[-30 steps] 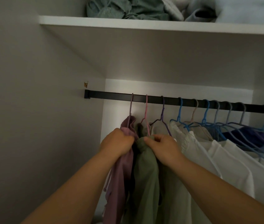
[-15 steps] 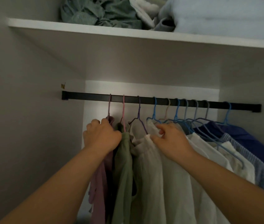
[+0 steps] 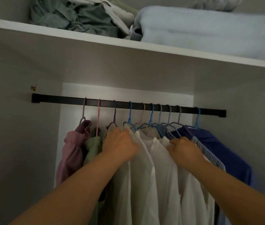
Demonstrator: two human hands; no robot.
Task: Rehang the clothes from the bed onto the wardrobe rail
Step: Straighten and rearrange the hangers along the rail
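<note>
Our hands have moved rightward along the black metal wardrobe rail (image 3: 128, 105): our left hand (image 3: 120, 143) now grips the shoulder of a cream shirt (image 3: 138, 168) and our right hand (image 3: 184, 149) pinches another pale shirt's shoulder, so we judge we are spacing garments already hung. We count ten hangers: one mauve top (image 3: 73, 153), one green top (image 3: 93, 147), several pale shirts, one navy garment (image 3: 222, 153).

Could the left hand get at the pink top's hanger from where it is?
Probably yes: the left hand rests two garments right of the pink top, whose hanger hangs exposed on the rail.
</note>
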